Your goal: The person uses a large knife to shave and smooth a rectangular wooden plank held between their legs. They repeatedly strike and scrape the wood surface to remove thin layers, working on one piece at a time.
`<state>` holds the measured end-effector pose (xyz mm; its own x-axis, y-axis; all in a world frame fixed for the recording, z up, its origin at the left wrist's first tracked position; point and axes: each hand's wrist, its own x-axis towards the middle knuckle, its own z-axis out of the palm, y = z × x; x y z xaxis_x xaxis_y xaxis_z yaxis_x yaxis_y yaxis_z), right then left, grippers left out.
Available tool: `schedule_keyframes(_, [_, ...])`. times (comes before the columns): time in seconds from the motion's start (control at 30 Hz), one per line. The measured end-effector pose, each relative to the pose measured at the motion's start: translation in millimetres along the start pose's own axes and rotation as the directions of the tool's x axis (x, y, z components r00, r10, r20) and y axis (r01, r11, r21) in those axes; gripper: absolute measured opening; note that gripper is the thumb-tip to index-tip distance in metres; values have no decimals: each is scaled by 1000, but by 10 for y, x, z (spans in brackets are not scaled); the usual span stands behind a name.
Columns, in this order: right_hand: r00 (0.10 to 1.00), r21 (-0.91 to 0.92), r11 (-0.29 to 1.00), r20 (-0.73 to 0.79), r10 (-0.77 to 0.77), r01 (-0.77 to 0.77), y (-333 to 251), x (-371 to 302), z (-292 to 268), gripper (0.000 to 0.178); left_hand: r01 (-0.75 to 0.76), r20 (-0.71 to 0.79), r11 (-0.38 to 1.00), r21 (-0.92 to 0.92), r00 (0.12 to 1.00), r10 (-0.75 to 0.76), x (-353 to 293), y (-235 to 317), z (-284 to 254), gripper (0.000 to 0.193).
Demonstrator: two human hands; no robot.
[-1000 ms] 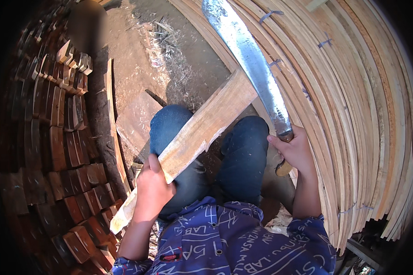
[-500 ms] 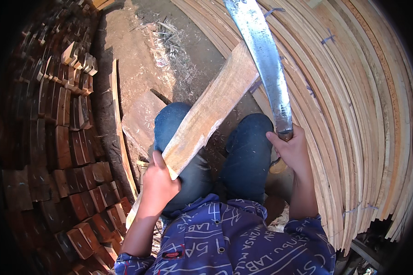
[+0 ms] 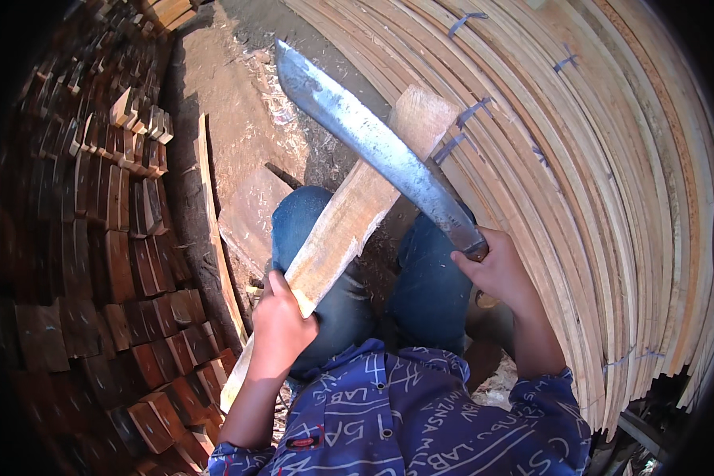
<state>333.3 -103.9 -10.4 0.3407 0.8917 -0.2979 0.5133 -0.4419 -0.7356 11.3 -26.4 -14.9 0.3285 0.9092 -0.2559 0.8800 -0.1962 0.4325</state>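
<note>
The big knife [image 3: 381, 151] is swinging around from about eleven o'clock toward ten o'clock; the right hand [image 3: 496, 266] is squeezing its low end tight; the left hand [image 3: 282, 325] is gripping the wooden board [image 3: 337, 238] near the bottom; most of the board is stretching toward one o'clock from that grip, and a short bit is poking out toward seven; the knife is crossing over its upper part.

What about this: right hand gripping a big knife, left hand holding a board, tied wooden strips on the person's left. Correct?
Not quite: the tied wooden strips lie on the person's right, as the head view shows. The right hand does grip a big knife, and the left hand holds a board.
</note>
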Motion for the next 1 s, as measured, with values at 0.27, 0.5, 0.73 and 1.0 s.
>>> schedule_keyframes(0.27, [995, 181, 983, -94, 38, -20, -255, 85, -149, 27, -1, 38, 999, -41, 999, 2, 8, -56, 19, 46])
schedule_keyframes(0.5, [994, 62, 995, -79, -76, 81, -464, 472, -88, 24, 33, 38, 999, 25, 999, -34, -5, -16, -24, 46])
schedule_keyframes(0.73, [999, 68, 998, -42, 1, 1, -502, 561, -262, 30, 29, 7, 999, -16, 1000, -29, -3, -83, 1, 48])
schedule_keyframes(1.0, [1000, 44, 999, -30, 5, -3, -418, 431, -235, 19, 32, -4, 999, -4, 999, -32, 13, -112, -52, 47])
